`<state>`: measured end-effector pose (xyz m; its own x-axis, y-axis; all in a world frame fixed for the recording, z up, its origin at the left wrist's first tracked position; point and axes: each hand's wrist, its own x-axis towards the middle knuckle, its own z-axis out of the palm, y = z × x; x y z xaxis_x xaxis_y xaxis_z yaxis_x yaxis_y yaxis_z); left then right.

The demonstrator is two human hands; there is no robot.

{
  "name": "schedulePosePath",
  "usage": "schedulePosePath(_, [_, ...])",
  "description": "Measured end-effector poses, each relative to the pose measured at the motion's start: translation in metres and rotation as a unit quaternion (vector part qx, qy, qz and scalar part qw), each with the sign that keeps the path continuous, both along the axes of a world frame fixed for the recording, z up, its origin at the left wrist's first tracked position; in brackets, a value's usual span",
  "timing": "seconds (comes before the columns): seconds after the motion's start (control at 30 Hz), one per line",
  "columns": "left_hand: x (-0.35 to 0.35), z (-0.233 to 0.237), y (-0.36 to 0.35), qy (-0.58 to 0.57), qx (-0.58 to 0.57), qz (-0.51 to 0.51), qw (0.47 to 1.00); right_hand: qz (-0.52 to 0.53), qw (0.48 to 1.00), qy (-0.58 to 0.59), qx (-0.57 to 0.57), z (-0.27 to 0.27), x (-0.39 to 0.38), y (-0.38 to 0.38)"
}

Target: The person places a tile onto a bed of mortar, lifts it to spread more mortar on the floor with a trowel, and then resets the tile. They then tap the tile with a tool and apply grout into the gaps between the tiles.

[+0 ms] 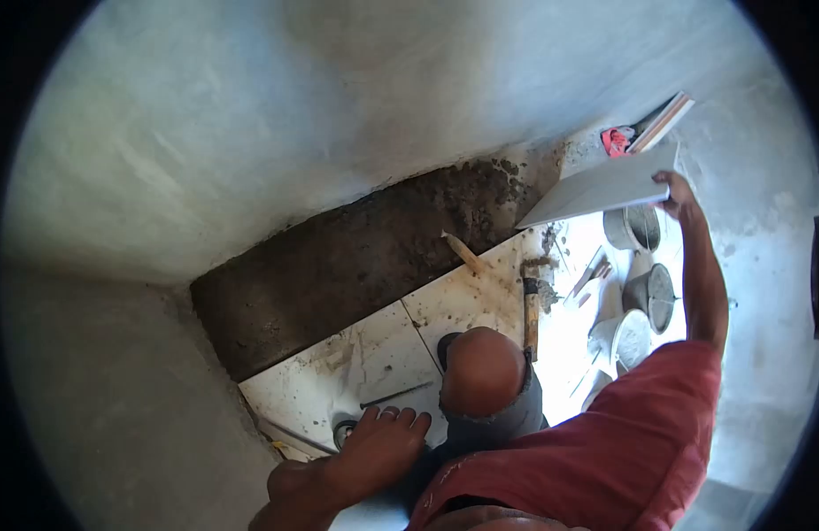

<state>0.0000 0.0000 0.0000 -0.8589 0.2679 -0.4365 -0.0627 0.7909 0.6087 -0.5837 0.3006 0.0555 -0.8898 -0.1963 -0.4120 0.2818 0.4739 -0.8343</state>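
Observation:
My right hand (675, 193), at the end of my outstretched arm, grips the edge of a large pale tile (604, 188). The tile is tilted, with one corner by the end of a dark, bare strip of floor (339, 265) along the wall. Down by my knees, my left hand (383, 447) shows its back, fingers loosely bent and slightly apart, with nothing visible in it. A round metal object (343, 432) lies beside it, partly hidden. Just beyond its fingers is a thin dark rod (396, 395) on the laid white tiles (330, 367).
A hammer (531, 319) with a wooden handle lies right of my knee (486, 372). A wooden piece (467, 254) sits at the strip's edge. Several buckets (650, 296) stand at the right. Leaning boards or tiles (662, 122) and a red item (616, 140) are in the far corner.

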Motion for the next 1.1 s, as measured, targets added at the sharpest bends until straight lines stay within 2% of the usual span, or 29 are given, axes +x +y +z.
schedulePosePath(0.1, [-0.005,0.000,-0.010,0.012,0.018,0.013,1.000,-0.027,0.999,0.029,-0.032,-0.015,0.034,0.007])
schedulePosePath(0.23, [-0.030,-0.013,-0.022,-0.055,0.069,0.062,0.994,-0.089,0.988,0.096,-0.079,-0.025,0.060,0.038])
schedulePosePath(0.37, [-0.039,-0.038,-0.044,-0.019,0.128,0.174,0.976,-0.093,0.973,0.052,-0.205,-0.006,0.108,0.058])
schedulePosePath(0.43, [-0.045,-0.050,-0.057,-0.045,0.154,0.187,0.969,-0.083,0.973,0.030,-0.215,0.012,0.139,0.065])
schedulePosePath(0.5, [-0.060,-0.039,-0.073,-0.180,0.242,0.264,0.916,-0.136,0.972,0.080,-0.174,0.032,0.177,0.063])
schedulePosePath(0.53, [-0.067,-0.068,-0.076,-0.134,0.282,0.259,0.914,-0.161,0.969,0.062,-0.175,0.039,0.185,0.067])
schedulePosePath(0.57, [-0.074,-0.106,-0.079,-0.082,0.314,0.247,0.913,-0.134,0.973,0.066,-0.174,0.048,0.197,0.069])
schedulePosePath(0.6, [-0.082,-0.122,-0.077,-0.112,0.334,0.336,0.873,-0.114,0.973,0.056,-0.194,0.054,0.208,0.067])
schedulePosePath(0.63, [-0.090,-0.136,-0.076,-0.137,0.355,0.417,0.825,-0.136,0.959,0.233,-0.084,0.087,0.305,-0.034])
schedulePosePath(0.67, [-0.097,-0.160,-0.077,-0.131,0.351,0.424,0.824,-0.123,0.969,0.172,-0.130,0.087,0.282,-0.003])
schedulePosePath(0.73, [-0.106,-0.200,-0.086,-0.143,0.322,0.474,0.807,-0.074,0.978,0.130,-0.145,0.089,0.266,0.015])
schedulePosePath(0.87, [-0.088,-0.196,-0.089,-0.118,0.368,0.524,0.759,0.035,0.985,0.095,-0.142,0.088,0.253,0.004])
schedulePosePath(0.93, [-0.068,-0.193,-0.088,-0.196,0.447,0.518,0.702,0.071,0.983,0.092,-0.143,0.090,0.266,-0.021])
schedulePosePath(1.0, [-0.046,-0.185,-0.086,-0.204,0.475,0.511,0.687,0.214,0.963,0.116,-0.113,0.092,0.300,-0.065])
schedulePosePath(1.1, [0.004,-0.190,-0.089,-0.218,0.496,0.527,0.654,0.297,0.947,0.071,-0.104,0.082,0.322,-0.110])
